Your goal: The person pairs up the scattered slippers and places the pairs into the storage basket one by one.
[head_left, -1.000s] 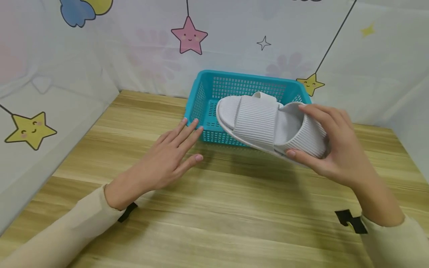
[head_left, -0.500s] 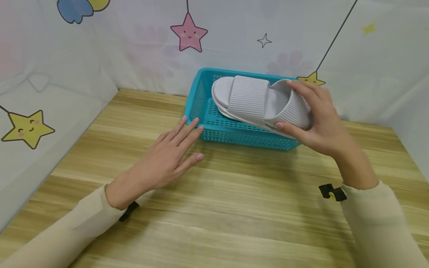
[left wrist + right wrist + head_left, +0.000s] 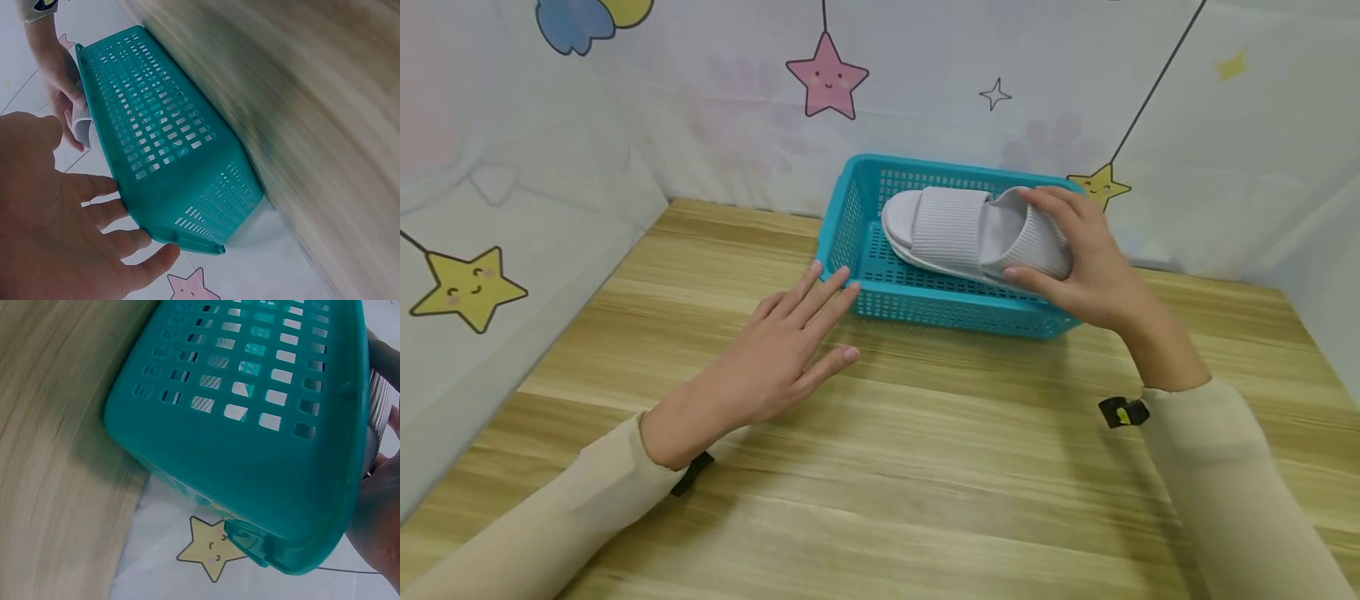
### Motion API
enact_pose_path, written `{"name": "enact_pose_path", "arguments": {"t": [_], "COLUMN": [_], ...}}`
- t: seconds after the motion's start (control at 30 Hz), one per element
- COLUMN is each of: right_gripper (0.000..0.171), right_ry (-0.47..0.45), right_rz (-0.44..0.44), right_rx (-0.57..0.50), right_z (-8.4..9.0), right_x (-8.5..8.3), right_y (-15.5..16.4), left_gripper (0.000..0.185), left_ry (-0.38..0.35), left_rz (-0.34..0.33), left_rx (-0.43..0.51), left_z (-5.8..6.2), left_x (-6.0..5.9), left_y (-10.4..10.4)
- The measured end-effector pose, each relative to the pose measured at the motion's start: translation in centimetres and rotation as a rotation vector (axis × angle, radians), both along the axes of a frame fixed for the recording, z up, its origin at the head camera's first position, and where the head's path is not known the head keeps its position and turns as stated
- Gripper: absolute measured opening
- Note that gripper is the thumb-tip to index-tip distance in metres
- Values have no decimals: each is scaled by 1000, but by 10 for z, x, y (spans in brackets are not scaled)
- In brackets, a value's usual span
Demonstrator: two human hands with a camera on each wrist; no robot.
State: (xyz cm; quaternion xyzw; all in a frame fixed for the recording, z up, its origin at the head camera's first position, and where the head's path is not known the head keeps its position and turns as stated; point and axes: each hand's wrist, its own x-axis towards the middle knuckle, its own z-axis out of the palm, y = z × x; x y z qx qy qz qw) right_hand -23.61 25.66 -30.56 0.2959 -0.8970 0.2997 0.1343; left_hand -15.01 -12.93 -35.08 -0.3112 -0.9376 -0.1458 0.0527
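The right hand grips the heel end of a grey slipper, fingers curled over its ribbed strap, holding it inside the teal basket at the back of the wooden desk. The left hand lies flat with straight fingers, fingertips touching the basket's near left corner.

I work in a small staged corner: behind my wooden table hangs a white cloth backdrop with cartoon stars.
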Motion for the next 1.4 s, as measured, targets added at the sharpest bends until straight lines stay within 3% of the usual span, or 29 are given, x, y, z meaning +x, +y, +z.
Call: {"name": "enact_pose_path", "arguments": {"t": [0.37, 0.8, 1.4], "right_gripper": [85, 81, 73], "right_ry": [-39, -167, -315], "right_rz": [-8, -28, -51], "right_rx": [23, 126, 173], "right_z": [-7, -12, -13], "right_x": [-10, -14, -16], "right_y": [-1, -3, -3], "left_gripper": [75, 77, 77], "left_ry": [-2, -2, -25], "left_rz": [0, -3, -1], "left_rx": [0, -5, -8], "left_z": [3, 3, 0], "left_x": [-1, 0, 1], "left_y": [1, 1, 1]}}
